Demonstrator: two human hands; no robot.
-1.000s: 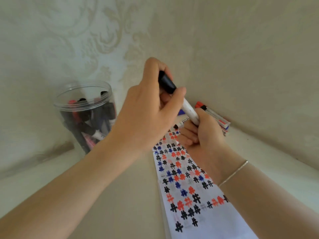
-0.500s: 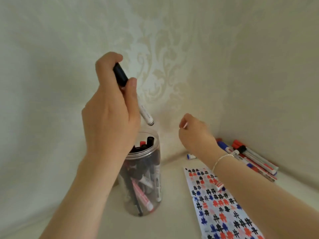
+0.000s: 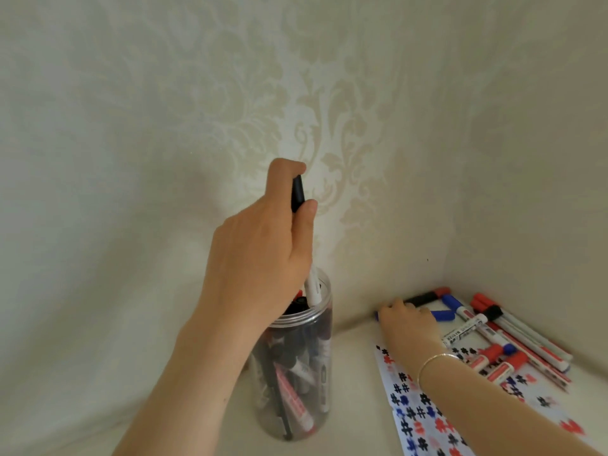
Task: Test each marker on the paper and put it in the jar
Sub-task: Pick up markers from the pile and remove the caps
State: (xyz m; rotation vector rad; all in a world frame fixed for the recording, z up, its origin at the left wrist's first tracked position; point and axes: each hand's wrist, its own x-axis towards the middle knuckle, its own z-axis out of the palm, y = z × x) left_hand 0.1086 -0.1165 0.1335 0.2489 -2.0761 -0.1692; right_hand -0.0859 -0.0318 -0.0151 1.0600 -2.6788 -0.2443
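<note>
Left hand [image 3: 260,255]: grip closed round black-capped white marker [image 3: 312,286], upright, lower end inside mouth of clear plastic jar [image 3: 296,373] holding other markers. Right hand [image 3: 406,319]: on blue-capped marker [image 3: 441,314] among loose markers, grip unclear. Hash-marked white paper [image 3: 424,419] on tabletop [image 3: 355,406].

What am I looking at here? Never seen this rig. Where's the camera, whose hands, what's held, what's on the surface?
No machine: a person's bare hands, filmed by a wide-angle camera worn on the head, looking forward and down. The left hand grips a black-capped marker, its lower end inside the mouth of a clear jar that holds more markers. The right hand reaches onto a pile of loose markers in the corner; its fingers are hidden, so any grip is unclear. Beside the jar lies the test paper, covered in black, red and blue marks.
</note>
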